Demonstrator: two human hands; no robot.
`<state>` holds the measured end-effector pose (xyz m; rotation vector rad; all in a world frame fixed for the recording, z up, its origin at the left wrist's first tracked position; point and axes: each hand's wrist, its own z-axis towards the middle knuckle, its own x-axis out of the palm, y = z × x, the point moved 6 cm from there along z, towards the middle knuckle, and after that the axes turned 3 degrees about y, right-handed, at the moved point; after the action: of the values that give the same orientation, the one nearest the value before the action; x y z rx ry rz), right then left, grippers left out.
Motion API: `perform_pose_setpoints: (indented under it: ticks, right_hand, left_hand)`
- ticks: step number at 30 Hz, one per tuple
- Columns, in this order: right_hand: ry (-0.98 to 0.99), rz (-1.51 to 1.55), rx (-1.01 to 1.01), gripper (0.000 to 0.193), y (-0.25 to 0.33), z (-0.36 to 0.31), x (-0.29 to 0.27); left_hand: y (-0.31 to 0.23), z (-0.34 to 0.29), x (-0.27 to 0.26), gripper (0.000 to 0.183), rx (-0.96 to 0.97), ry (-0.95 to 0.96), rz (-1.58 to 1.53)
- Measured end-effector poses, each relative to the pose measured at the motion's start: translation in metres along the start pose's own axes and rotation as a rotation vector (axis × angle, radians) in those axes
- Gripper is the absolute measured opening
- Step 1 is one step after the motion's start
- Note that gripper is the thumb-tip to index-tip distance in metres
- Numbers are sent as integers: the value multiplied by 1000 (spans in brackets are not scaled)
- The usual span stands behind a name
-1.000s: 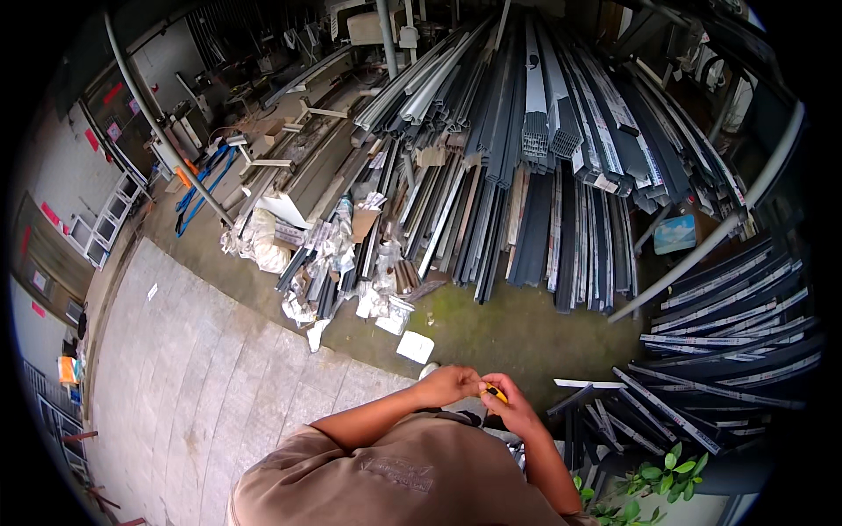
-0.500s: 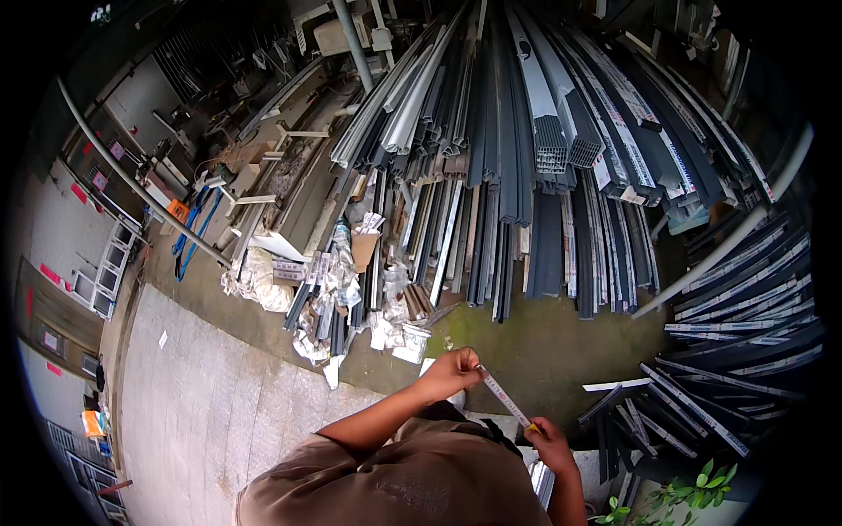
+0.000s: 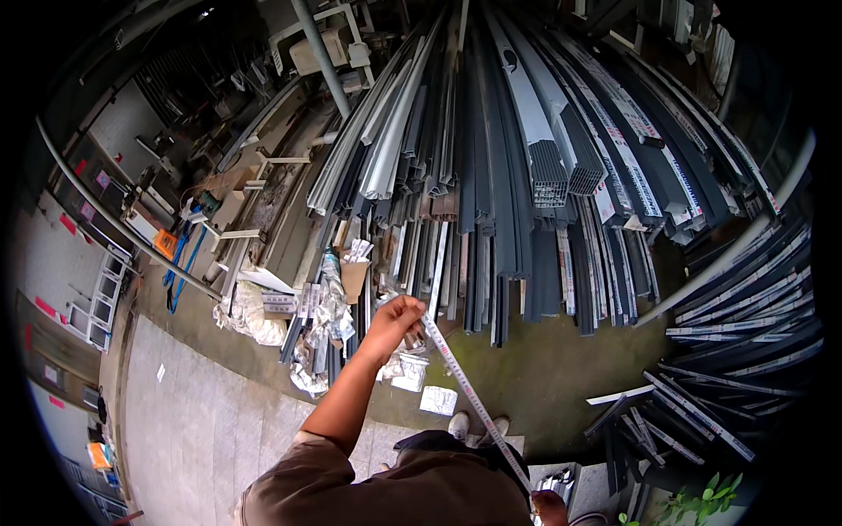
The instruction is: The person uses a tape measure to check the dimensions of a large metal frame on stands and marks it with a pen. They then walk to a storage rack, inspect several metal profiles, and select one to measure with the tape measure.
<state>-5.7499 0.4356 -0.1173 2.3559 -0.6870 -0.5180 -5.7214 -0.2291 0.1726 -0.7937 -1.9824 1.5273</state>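
A left hand (image 3: 396,317) pinches the drawn-out end of a long white measuring tape (image 3: 469,394) above stacked grey metal profiles (image 3: 491,202); the right hand (image 3: 551,507) clutches its lower end, nothing yet measured.

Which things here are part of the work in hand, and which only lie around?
In use: tape measure, left hand, right hand.

Lying about: long metal profiles, paper scraps, orange box, blue hose, plant.

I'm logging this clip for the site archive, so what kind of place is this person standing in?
Most likely a metal or building-materials stockyard or workshop. Long grey metal profiles lean in dense stacks, more bundles lie at the right, and the left hand pulls out a tape measure toward the right hand.
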Motion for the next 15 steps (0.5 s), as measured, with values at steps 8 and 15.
perform_pose_setpoints:
  ticks: [8,15]
  right_hand:
    - [14,547,-153,26,17,75,-39]
    - [66,177,152,30,43,104,-92]
  left_hand:
    - [-83,44,-10,26,381,-350,434]
    - [-219,59,2,52,667,-763,1241]
